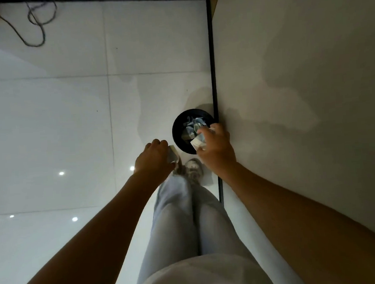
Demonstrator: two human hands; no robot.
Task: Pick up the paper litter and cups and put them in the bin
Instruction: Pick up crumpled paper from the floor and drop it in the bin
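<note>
1. Seen from above: black round bin [178, 131] on the pale tiled floor [70, 128], right of frame centre, hard against the dark strip at the foot of the wall [299, 67].
2. Already inside the bin: crumpled paper litter [192, 125], whitish and bluish, piled in its upper part. Judged as a good share of the job done.
3. Right hand [216, 148], just right of centre, curled round a small pale item [197, 142], poised over the lower right edge of the bin opening. Paper or cup: cannot tell, too blurred and half hidden by the fingers.
4. Left hand [154, 159], just left of the bin and apart from its rim, closed round a cup [172, 155] that looks like pale paper, its shape only partly visible.
5. Below the hands: light trousers and a shoe [194, 168] close to the bin.
6. Upper left of the frame: a dark cable [38, 25] looped on the floor, unrelated to the task.
7. Visible floor otherwise free of litter or cups, so probably near the end: two held items left to drop in, the right one first, being already over the opening. More litter outside the frame: cannot tell.
</note>
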